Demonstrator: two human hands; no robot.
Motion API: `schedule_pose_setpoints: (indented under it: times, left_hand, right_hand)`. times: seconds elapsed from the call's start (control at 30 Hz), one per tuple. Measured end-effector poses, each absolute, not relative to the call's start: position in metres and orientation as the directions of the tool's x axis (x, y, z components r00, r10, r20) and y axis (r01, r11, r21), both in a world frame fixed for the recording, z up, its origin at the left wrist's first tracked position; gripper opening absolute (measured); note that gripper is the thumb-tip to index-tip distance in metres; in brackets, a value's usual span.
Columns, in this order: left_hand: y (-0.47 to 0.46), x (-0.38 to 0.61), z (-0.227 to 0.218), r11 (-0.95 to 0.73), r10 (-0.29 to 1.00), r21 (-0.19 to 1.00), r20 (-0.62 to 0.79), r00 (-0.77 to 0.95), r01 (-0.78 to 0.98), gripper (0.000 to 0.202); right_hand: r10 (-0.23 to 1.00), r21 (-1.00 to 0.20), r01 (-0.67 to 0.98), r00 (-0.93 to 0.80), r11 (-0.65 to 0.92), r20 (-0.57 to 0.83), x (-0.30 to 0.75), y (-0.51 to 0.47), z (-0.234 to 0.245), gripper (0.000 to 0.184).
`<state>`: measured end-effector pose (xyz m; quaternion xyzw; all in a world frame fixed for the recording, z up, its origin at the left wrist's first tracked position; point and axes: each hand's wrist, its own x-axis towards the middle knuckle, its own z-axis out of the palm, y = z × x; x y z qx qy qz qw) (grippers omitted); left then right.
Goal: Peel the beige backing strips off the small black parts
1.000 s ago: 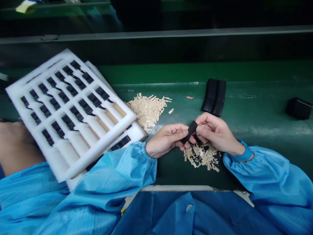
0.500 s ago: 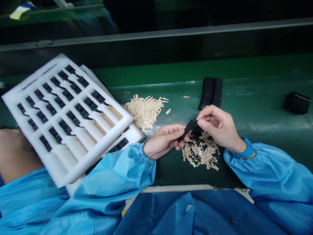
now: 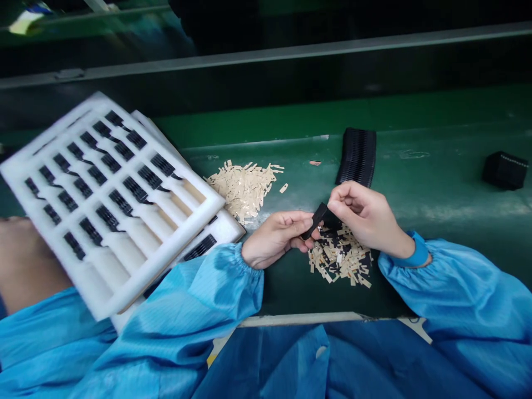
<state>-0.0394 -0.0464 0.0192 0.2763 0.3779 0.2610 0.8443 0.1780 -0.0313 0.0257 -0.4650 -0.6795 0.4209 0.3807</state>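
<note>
I have the left grip [image 3: 276, 235] and right grip [image 3: 366, 216] both pinching one strip [image 3: 315, 220], with a pile of tabs [image 3: 341, 257] beneath, and I judge the stack [image 3: 356, 157] at upper right is left to do.

**Station layout, seen from beside the worker**

The tray [image 3: 174, 252] is at the worker's left, tilted, lying on a second tray [image 3: 226, 227] whose corner shows under its right edge. Just right of the trays, a far pile of strips [image 3: 245, 185] lies on the bench [image 3: 436, 183]. A near pile [image 3: 341, 260] lies further right, closer to the worker. Left hand [image 3: 276, 238] and right hand [image 3: 366, 216] meet above its far edge, pinching one small strip [image 3: 315, 220] between them. A stack of flat parts [image 3: 356, 157] lies behind the right hand. A small block [image 3: 505, 170] sits well apart, far right. A rail [image 3: 291, 52] runs behind all.
</note>
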Motion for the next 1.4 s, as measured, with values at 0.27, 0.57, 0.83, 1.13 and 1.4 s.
schedule_pose_setpoints:
  times: [0.27, 0.57, 0.83, 1.13, 1.4]
  left_hand:
    - [-0.047, -0.038, 0.016, 0.675, 0.674, 0.706, -0.473, 0.568, -0.214, 0.032]
    - [-0.048, -0.039, 0.017, 0.68, 0.679, 0.685, -0.454, 0.576, -0.262, 0.033]
    - [-0.052, -0.036, 0.019, 0.677, 0.672, 0.673, -0.402, 0.621, -0.297, 0.027]
    - [-0.054, -0.035, 0.018, 0.699, 0.629, 0.648, -0.353, 0.692, -0.304, 0.029]
    - [-0.054, -0.035, 0.019, 0.709, 0.651, 0.608, -0.371, 0.662, -0.356, 0.027]
  right_hand:
    - [0.97, -0.957, 0.276, -0.24, 0.094, 0.026, 0.175, -0.031, 0.029, 0.015]
    - [0.971, -0.99, 0.129, -0.222, -0.057, -0.085, 0.172, -0.026, 0.028, 0.026]
    - [0.877, -0.988, -0.048, -0.468, -0.149, -0.109, 0.17, -0.043, 0.023, 0.03]
    - [0.825, -0.887, -0.271, -0.535, -0.375, -0.185, 0.164, -0.047, 0.024, 0.034]
    - [0.937, -0.985, 0.101, -0.334, 0.141, 0.1, 0.161, -0.054, 0.02, 0.031]
